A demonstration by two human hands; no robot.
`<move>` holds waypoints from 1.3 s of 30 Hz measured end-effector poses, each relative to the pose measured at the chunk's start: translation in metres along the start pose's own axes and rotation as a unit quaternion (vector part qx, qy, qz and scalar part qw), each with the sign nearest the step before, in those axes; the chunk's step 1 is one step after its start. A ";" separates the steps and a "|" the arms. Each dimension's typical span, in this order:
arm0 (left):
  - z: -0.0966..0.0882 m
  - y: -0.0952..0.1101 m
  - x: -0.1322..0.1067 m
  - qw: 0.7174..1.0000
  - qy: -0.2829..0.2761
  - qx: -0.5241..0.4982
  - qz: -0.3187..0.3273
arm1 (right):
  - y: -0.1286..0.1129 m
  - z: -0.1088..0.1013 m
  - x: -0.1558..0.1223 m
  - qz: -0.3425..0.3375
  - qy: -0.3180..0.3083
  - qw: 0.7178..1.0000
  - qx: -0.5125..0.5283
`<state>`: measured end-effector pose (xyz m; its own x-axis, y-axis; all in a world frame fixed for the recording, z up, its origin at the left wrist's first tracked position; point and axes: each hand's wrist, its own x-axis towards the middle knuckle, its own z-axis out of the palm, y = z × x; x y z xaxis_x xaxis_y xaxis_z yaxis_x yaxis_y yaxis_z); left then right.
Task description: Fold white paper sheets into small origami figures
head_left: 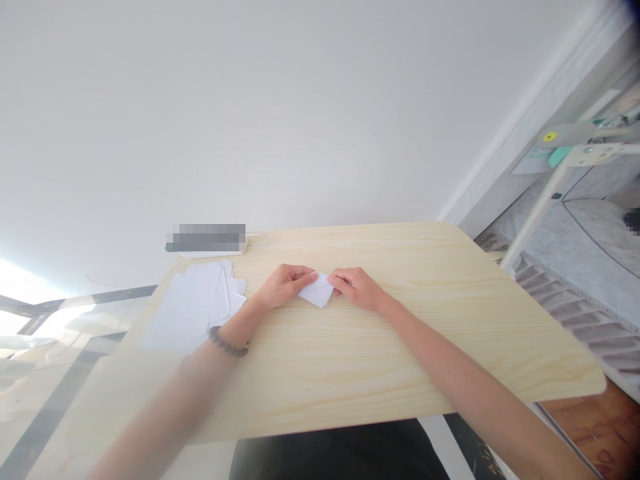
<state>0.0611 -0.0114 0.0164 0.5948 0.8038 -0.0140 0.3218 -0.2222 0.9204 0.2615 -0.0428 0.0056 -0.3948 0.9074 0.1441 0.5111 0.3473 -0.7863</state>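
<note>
A small folded piece of white paper is held between my two hands, just above or on the wooden table; I cannot tell whether it touches. My left hand pinches its left upper corner between thumb and fingers. On the right side, the thumb and fingers of my right hand grip the opposite corner. Crease lines show on the paper's face. To the left of my left hand lies a loose pile of white paper sheets, partly behind my wrist, which wears a dark beaded bracelet.
A blurred-out grey and white object with a white cable sits at the table's back left corner. A white wall rises behind the table. To the right stands a white metal frame beside a grey-covered bed.
</note>
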 end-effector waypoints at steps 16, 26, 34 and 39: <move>0.002 -0.002 0.001 0.999 -0.006 -0.048 -0.020 | 0.003 0.003 0.001 0.006 0.044 0.999 0.018; 0.000 -0.006 0.002 0.998 -0.021 -0.062 0.002 | 0.000 0.002 0.001 -0.018 0.020 1.000 -0.006; 0.000 -0.005 0.002 0.999 -0.010 -0.042 -0.028 | 0.002 0.002 0.001 0.000 0.051 0.999 0.016; 0.000 -0.005 0.001 0.998 -0.023 -0.055 -0.015 | 0.002 0.002 0.001 -0.003 0.075 0.997 0.005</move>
<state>0.0600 -0.0093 0.0123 0.6200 0.7824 -0.0586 0.2588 -0.1334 0.9567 0.2609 -0.0419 0.0033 -0.2791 0.9310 0.2353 0.5008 0.3502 -0.7915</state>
